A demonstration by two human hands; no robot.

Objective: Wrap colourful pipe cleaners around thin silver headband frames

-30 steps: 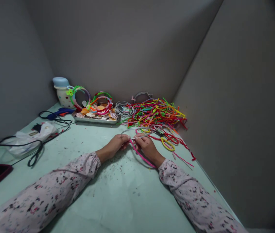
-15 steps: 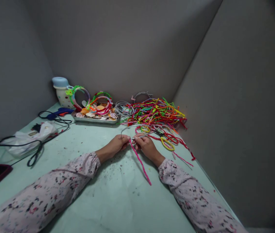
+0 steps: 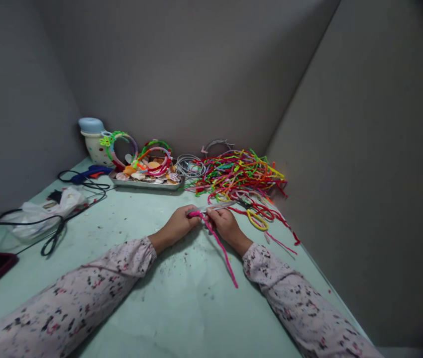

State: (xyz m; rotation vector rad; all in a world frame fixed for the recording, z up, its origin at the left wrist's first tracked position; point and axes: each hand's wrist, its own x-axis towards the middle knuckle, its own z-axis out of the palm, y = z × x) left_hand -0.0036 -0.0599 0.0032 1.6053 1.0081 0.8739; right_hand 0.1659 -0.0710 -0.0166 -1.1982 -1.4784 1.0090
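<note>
My left hand (image 3: 179, 224) and my right hand (image 3: 226, 223) meet over the pale green table (image 3: 181, 308), fingers pinched. Between them runs a thin grey metal headband (image 3: 217, 206). A pink pipe cleaner (image 3: 223, 253) is wound round the band's end at my left fingertips, and its loose tail trails toward me across the table. My left hand pinches the wrapped end; my right hand grips the band and the pink strand just beside it.
A heap of coloured pipe cleaners (image 3: 241, 176) lies behind my hands, with yellow-handled scissors (image 3: 256, 219) at its near edge. A metal tray (image 3: 146, 183) holds decorated headbands and shells. A blue glue gun (image 3: 90, 174), cables, a plastic bag (image 3: 40, 211) and a jar (image 3: 92, 141) sit at left.
The pink pipe cleaner's tail swung from under my right wrist out toward me. The grey band's arc, raised behind my hands, has dropped low, and pink now shows at my left fingertips.
</note>
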